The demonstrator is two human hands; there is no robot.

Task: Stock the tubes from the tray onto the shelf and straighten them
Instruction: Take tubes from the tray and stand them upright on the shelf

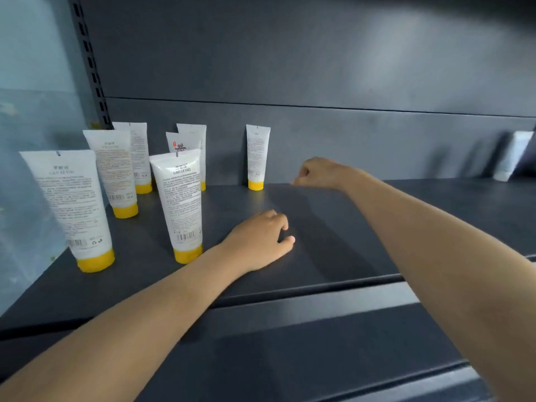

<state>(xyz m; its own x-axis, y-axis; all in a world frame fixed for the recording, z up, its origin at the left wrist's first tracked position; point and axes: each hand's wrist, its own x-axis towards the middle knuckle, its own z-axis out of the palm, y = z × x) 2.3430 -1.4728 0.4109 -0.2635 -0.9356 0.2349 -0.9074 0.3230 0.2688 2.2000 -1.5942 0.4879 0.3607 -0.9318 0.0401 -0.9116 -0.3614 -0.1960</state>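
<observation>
Straightening step, judged: left hand loosely curled, empty, resting mid shelf; right hand fisted, empty, beside lone tube at back edge; left-end tubes uneven; next, square rows.

Seven white plastic tubes with yellow caps stand cap-down on the dark grey shelf: six clustered left, one apart.
</observation>
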